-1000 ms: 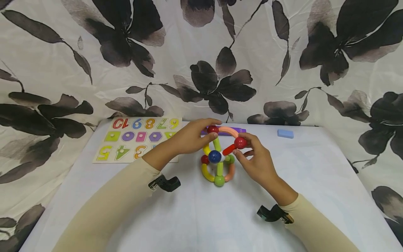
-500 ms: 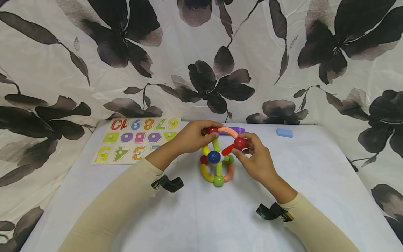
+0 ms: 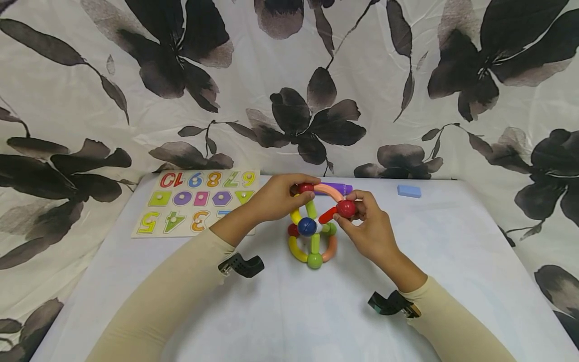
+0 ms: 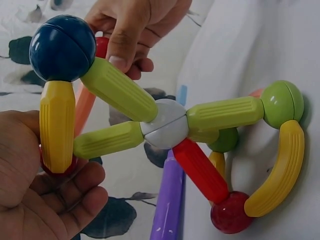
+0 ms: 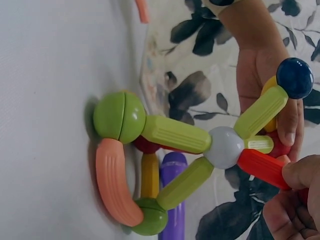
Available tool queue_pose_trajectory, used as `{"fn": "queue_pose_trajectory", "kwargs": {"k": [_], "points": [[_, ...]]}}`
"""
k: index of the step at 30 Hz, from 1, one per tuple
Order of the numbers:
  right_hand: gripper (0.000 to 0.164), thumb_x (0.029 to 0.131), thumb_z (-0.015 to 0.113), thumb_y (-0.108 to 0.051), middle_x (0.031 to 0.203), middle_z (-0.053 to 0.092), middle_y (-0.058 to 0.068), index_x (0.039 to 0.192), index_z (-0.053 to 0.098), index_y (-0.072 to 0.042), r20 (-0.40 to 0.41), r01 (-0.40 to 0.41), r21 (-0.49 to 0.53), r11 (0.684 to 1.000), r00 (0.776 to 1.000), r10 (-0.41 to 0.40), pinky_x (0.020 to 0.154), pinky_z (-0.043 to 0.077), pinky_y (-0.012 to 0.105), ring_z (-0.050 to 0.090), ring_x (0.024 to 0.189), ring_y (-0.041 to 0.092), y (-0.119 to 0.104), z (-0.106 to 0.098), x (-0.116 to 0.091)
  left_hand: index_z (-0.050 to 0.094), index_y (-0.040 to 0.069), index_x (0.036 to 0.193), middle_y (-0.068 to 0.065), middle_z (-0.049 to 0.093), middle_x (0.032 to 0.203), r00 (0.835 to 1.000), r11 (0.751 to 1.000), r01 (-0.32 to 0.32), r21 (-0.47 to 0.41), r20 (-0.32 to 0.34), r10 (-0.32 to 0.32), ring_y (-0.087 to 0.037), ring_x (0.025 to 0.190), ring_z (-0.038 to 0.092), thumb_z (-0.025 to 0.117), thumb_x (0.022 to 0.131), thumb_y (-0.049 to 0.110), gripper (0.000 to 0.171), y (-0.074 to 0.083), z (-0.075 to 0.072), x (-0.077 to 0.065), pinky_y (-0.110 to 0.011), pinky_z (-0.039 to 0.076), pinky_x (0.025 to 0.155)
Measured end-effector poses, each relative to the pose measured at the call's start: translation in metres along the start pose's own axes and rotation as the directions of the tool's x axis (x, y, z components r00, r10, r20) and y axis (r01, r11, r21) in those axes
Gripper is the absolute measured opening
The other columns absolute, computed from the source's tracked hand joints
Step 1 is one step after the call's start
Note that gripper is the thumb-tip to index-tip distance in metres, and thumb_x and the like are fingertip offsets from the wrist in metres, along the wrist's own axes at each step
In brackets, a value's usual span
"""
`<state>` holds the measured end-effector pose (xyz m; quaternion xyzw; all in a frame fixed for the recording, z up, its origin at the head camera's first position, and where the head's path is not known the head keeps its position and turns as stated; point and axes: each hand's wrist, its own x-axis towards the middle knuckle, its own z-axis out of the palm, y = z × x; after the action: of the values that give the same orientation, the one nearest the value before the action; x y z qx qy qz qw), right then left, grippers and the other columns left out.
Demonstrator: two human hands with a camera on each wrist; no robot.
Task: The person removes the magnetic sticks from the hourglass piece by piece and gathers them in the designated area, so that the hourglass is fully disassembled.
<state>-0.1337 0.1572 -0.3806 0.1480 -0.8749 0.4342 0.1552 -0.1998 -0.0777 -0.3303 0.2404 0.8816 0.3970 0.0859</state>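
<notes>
A toy of magnetic balls and rods stands on the table, with a white ball [image 4: 165,124] at its middle and green, red and yellow rods around it. My left hand [image 3: 278,197] holds the red ball [image 3: 305,187] at its upper left, beside a curved yellow rod [image 4: 57,127]. My right hand [image 3: 370,229] pinches another red ball [image 3: 347,208] at the upper right, its thumb by the straight red rod [image 5: 262,167]. A curved salmon rod [image 3: 329,191] spans these two red balls. The blue ball [image 3: 307,227] sits nearest me on the upper part. Green balls [image 3: 314,260] rest low on the table.
A number-and-shape puzzle board [image 3: 187,203] lies at the back left, partly covered by my left arm. Behind the toy is a purple marker-like tube [image 3: 342,189]. A small blue block [image 3: 409,191] lies back right, before a floral cloth backdrop [image 3: 253,65].
My right hand's red ball has shifted very slightly down and right, and the salmon rod's right end has dipped with it. My left hand keeps its hold.
</notes>
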Motion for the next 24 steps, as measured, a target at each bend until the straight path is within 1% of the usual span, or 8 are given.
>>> {"fn": "queue_pose_trajectory", "kwargs": {"k": [7,12,19,24], "points": [[0.057,0.083,0.083,0.001,0.106,0.074,0.021,0.123,0.043,-0.004,-0.014,-0.035,0.008,0.999,0.999,0.035,0.088,0.058,0.047,0.072,0.100,0.035,0.001,0.000,-0.001,0.067,0.022,0.138,-0.001,0.064,0.129,1.000,1.000,0.002,-0.018,-0.004,-0.003,-0.021,0.097,0.060,0.071,0.099,0.020,0.039,-0.001,0.001,0.000,-0.024,0.058,0.079],[0.058,0.085,0.083,0.000,0.108,0.074,0.020,0.125,0.042,-0.004,-0.003,-0.068,0.016,0.998,0.998,0.068,0.090,0.058,0.047,0.072,0.101,0.035,0.002,-0.001,-0.002,0.065,0.021,0.139,-0.001,0.064,0.130,1.000,1.000,-0.003,-0.012,-0.003,0.003,-0.020,0.098,0.060,0.071,0.099,0.021,0.041,-0.002,0.001,0.001,-0.024,0.057,0.081],[0.058,0.086,0.082,-0.002,0.112,0.073,0.018,0.128,0.042,-0.004,0.012,-0.111,-0.001,0.994,0.994,0.111,0.090,0.058,0.046,0.072,0.100,0.033,0.007,-0.008,-0.005,0.056,0.019,0.146,-0.004,0.064,0.115,1.000,1.000,0.021,0.014,-0.005,-0.021,-0.022,0.097,0.060,0.071,0.099,0.025,0.050,-0.002,0.001,0.001,-0.026,0.058,0.079],[0.059,0.087,0.082,-0.003,0.115,0.071,0.021,0.131,0.043,-0.003,0.009,-0.125,-0.026,0.992,0.992,0.125,0.086,0.059,0.049,0.071,0.096,0.034,0.015,-0.016,-0.007,0.052,0.016,0.147,-0.005,0.063,0.120,0.999,0.999,0.043,0.024,-0.012,-0.043,-0.021,0.103,0.060,0.071,0.099,0.027,0.053,-0.002,0.001,0.000,-0.028,0.058,0.084]]}}
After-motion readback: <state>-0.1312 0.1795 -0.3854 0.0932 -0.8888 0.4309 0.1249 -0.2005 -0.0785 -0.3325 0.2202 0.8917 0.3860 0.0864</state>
